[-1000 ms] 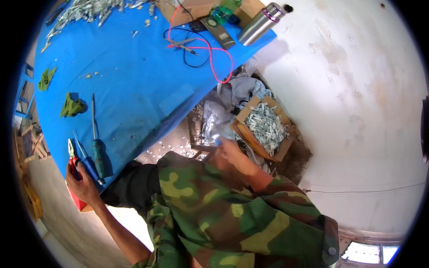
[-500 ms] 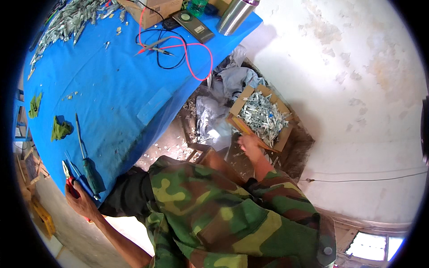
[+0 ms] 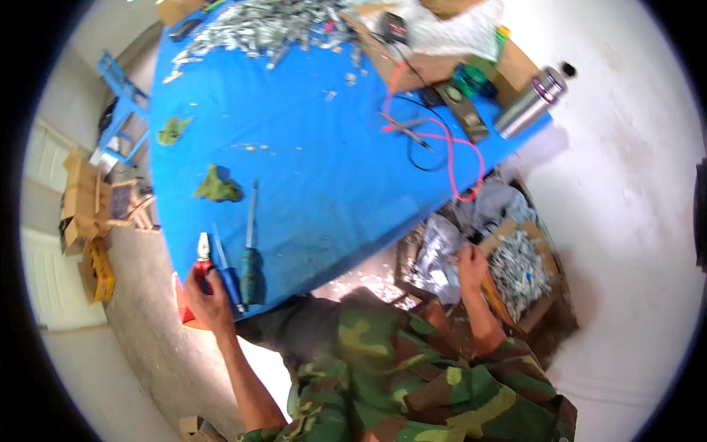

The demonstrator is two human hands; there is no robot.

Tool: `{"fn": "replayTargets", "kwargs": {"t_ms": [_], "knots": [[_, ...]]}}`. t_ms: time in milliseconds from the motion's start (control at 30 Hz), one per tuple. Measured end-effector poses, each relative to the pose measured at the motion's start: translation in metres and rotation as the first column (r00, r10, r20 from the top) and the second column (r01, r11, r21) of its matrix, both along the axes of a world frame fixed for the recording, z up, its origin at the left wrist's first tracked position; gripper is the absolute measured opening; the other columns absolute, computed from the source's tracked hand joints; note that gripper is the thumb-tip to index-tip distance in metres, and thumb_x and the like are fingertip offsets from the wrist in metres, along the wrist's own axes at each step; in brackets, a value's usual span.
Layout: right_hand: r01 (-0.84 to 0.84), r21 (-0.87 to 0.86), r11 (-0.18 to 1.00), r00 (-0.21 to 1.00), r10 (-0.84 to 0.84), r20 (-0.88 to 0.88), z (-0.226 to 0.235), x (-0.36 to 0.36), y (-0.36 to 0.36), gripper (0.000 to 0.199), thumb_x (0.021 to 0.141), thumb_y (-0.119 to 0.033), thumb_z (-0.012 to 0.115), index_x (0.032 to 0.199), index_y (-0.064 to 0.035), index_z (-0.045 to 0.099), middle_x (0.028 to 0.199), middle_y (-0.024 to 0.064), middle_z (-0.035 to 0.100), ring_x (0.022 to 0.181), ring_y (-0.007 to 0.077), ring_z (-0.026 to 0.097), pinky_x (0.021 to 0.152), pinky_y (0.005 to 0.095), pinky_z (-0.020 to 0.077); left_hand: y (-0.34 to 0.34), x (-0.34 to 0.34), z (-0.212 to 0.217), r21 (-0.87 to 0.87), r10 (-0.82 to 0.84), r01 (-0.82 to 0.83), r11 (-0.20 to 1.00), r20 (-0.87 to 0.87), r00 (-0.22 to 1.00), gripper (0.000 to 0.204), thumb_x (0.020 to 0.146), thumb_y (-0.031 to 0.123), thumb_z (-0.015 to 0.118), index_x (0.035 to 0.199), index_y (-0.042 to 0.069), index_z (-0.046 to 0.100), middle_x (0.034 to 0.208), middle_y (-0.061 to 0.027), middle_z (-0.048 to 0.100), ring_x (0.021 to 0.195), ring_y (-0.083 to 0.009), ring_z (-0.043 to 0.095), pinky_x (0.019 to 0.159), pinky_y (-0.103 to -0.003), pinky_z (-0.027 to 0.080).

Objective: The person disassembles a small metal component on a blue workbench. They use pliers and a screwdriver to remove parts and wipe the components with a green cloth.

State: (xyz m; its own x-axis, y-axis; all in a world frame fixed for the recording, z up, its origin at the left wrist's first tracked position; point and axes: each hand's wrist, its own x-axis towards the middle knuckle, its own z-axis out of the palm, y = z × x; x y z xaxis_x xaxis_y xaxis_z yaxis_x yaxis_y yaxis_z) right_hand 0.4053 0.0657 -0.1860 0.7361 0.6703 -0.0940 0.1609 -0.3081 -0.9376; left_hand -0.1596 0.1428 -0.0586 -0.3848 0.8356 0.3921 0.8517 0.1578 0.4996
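Note:
At the near left corner of the blue-covered table (image 3: 317, 169), my left hand (image 3: 210, 298) is closed around pliers with red handles (image 3: 204, 254), their jaws pointing away from me. Right beside them lie a thin blue-handled screwdriver (image 3: 229, 278) and a larger green-handled screwdriver (image 3: 252, 272). My right hand (image 3: 471, 267) hangs off the table's right side, by the near left edge of a cardboard box (image 3: 549, 258) full of small silvery strips (image 3: 518, 274). Its fingers look curled together; whatever they may hold is too blurred to make out.
Silvery pieces (image 3: 265, 29) are heaped at the table's far edge. Red and black test leads (image 3: 451, 158), a meter-like device (image 3: 464, 114) and a steel flask (image 3: 526, 103) occupy the far right. Two green scraps (image 3: 217, 186) lie left. Grey plastic bags (image 3: 440, 254) sit below the table edge.
The view has swung left, showing more of the room there. My right hand has moved off the box's near edge, toward the plastic bags. My left hand keeps hold of the pliers.

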Motion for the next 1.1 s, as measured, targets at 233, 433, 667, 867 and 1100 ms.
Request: {"fn": "replayTargets", "kwargs": {"t_ms": [233, 433, 667, 867, 1100], "knots": [[-0.365, 0.22, 0.905, 0.926, 0.327, 0.189, 0.129, -0.075, 0.077, 0.019, 0.1, -0.016, 0.069, 0.108, 0.0016, 0.071, 0.085, -0.0023, 0.066, 0.074, 0.0061, 0.058, 0.067, 0.0248, 0.05, -0.001, 0.003, 0.0, 0.034, 0.059, -0.058, 0.998, -0.022, 0.998, 0.041, 0.094, 0.022, 0.073, 0.128, 0.001, 0.065, 0.121, -0.0176, 0.069, 0.112, -0.0352, 0.063, 0.102, -0.047, 0.047], [-0.648, 0.202, 0.734, 0.743, 0.551, 0.38, 0.19, -0.141, 0.164, 0.022, 0.093, -0.014, 0.076, 0.111, -0.0006, 0.072, 0.09, 0.0096, 0.074, 0.077, 0.0139, 0.07, 0.068, 0.0284, 0.0549, -0.005, 0.004, 0.01, 0.009, 0.063, -0.063, 0.998, -0.064, 0.996, 0.041, 0.094, 0.019, 0.073, 0.129, -0.001, 0.063, 0.122, -0.0192, 0.066, 0.113, -0.0354, 0.062, 0.101, -0.045, 0.049], [-0.742, 0.032, 0.67, 0.608, 0.652, 0.454, 0.214, -0.199, 0.28, 0.029, 0.095, -0.028, 0.071, 0.106, -0.0017, 0.073, 0.095, 0.0158, 0.077, 0.081, 0.0289, 0.075, 0.073, 0.0399, 0.0583, 0.0, 0.01, 0.015, 0.003, 0.069, -0.069, 0.998, -0.014, 0.998, 0.042, 0.092, 0.017, 0.074, 0.128, 0.001, 0.062, 0.123, -0.0191, 0.065, 0.116, -0.0376, 0.059, 0.104, -0.048, 0.044], [-0.698, -0.071, 0.712, 0.589, 0.629, 0.507, 0.189, -0.231, 0.393, 0.034, 0.092, -0.033, 0.071, 0.105, -0.0019, 0.074, 0.093, 0.0128, 0.078, 0.084, 0.0282, 0.075, 0.075, 0.0399, 0.0569, 0.005, 0.01, 0.017, 0.008, 0.066, -0.066, 0.998, 0.015, 0.998, 0.042, 0.089, 0.012, 0.076, 0.127, 0.0, 0.063, 0.121, -0.0194, 0.065, 0.115, -0.0383, 0.059, 0.104, -0.048, 0.045], [-0.634, -0.137, 0.762, 0.618, 0.604, 0.504, 0.165, -0.269, 0.482, 0.034, 0.09, -0.034, 0.068, 0.106, -0.0054, 0.076, 0.103, 0.0176, 0.078, 0.098, 0.0385, 0.073, 0.082, 0.0491, 0.0572, 0.004, 0.007, 0.016, -0.038, 0.094, -0.091, 0.995, 0.084, 0.992, 0.045, 0.085, 0.01, 0.077, 0.126, -0.001, 0.063, 0.123, -0.0203, 0.065, 0.116, -0.0389, 0.059, 0.104, -0.048, 0.047]]}}
